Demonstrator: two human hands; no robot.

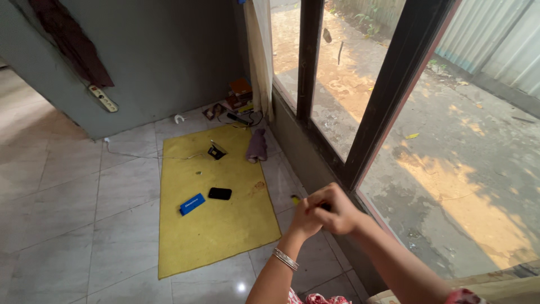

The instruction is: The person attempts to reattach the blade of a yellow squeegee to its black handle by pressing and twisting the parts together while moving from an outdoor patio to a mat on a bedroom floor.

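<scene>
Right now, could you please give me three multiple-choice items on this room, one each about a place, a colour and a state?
1. Where does the black phone lie?
A. on the yellow mat
B. on the window sill
C. on bare tile

2. What colour is the flat box beside that phone?
A. red
B. blue
C. white

3. How are the hands placed?
A. far apart
B. flat on the floor
C. together on a small thing

Answers: 1 A, the phone rests within the mat's edges. 2 B, its top face is plainly blue. 3 C, the hands meet by the window frame, fingers pinching something small.
</scene>
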